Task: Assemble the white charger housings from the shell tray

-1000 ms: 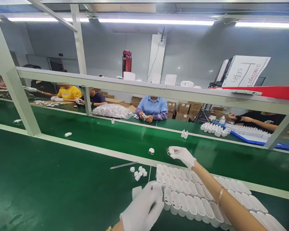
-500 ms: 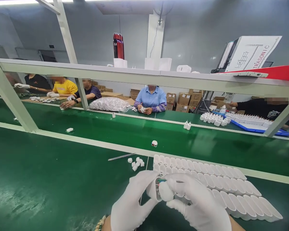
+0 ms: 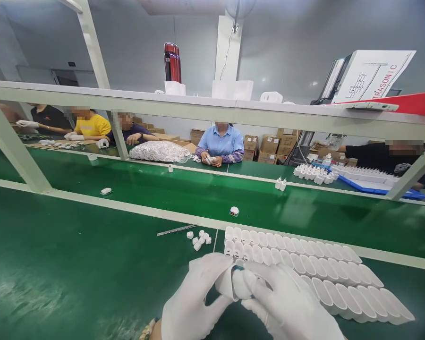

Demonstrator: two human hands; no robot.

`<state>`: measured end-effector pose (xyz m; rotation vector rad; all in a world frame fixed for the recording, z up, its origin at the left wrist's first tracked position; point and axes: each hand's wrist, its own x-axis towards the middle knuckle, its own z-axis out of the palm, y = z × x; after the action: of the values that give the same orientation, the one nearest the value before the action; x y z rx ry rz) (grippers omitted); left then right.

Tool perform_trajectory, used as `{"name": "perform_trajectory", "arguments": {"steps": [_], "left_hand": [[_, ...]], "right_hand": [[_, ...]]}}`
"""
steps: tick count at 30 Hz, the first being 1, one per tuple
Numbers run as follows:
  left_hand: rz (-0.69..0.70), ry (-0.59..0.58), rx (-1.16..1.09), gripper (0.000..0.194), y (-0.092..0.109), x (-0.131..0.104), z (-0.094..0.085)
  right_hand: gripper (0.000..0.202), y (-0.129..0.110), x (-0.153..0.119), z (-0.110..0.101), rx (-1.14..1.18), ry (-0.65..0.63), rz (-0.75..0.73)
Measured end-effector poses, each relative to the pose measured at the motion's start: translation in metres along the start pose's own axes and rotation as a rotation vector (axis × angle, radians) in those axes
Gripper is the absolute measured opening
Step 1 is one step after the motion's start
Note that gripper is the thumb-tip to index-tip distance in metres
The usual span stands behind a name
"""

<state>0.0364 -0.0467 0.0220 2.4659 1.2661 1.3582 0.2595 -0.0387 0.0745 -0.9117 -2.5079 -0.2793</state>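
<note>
Casing [image 3: 224, 284], white plastic, sits over the green worktop [image 3: 74, 264], clamped in the gloved left hand [image 3: 194, 298]; the gloved right hand [image 3: 291, 298] pinches a white-topped circuit board [image 3: 241, 285] at its mouth. Just beyond and to the right stand rows of open white housings [image 3: 340, 293]. Small white blocks [image 3: 201, 239] lie leftward, near a thin strip [image 3: 175, 230]. Across the green belt [image 3: 170, 191], someone in a light-blue shirt [image 3: 221, 143] handles white parts [image 3: 209, 160].

1. Grey wall [image 3: 286, 56] behind everything, with a pale pillar [image 3: 228, 47].
2. White shelf [image 3: 145, 101] on slanted posts, spanning the view.
3. Green bench [image 3: 56, 245] in front.
4. Brown cardboard boxes [image 3: 270, 143] stacked beyond the shelf.
5. Light glinting off the bench.
</note>
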Motion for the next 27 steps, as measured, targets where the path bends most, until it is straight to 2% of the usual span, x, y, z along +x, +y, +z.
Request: {"name": "perform_trajectory", "arguments": {"steps": [3,6,8,10,12,16,18,21,22,25,27], "left_hand": [[-0.007,-0.008,-0.002,0.05,0.0,-0.001,0.002],[-0.021,-0.004,-0.027,0.052,0.002,-0.002,0.001],[-0.063,-0.001,-0.065,0.05,0.004,0.0,-0.001],[-0.137,-0.025,-0.117,0.044,0.007,0.004,-0.004],[-0.195,-0.083,-0.172,0.042,0.011,0.007,-0.005],[-0.295,-0.206,-0.327,0.046,0.019,0.008,0.0],[-0.27,-0.245,-0.435,0.035,0.023,0.01,0.005],[-0.176,-0.292,-0.47,0.012,0.027,0.013,0.01],[-0.17,-0.306,-0.449,0.008,0.028,0.014,0.011],[-0.226,-0.375,-0.38,0.005,0.028,0.014,0.01],[-0.275,-0.453,-0.312,0.007,0.027,0.012,0.009]], "right_hand": [[0.016,0.002,-0.008,0.008,-0.032,-0.013,-0.001],[0.022,0.001,-0.008,0.013,-0.019,0.036,-0.03],[0.023,-0.003,0.001,0.01,0.014,-0.01,-0.015],[0.033,-0.007,0.011,0.006,0.061,-0.114,0.011],[0.04,-0.01,0.018,0.004,0.157,-0.177,0.05],[0.028,-0.007,0.017,0.01,0.598,-0.095,0.24],[0.023,-0.004,0.015,0.013,0.77,-0.146,0.329],[0.005,-0.004,0.017,0.012,0.863,-0.29,0.428],[0.006,-0.004,0.019,0.01,0.877,-0.312,0.453],[0.01,-0.005,0.022,0.007,0.891,-0.341,0.492],[0.013,-0.005,0.021,0.009,0.851,-0.345,0.457]]}}
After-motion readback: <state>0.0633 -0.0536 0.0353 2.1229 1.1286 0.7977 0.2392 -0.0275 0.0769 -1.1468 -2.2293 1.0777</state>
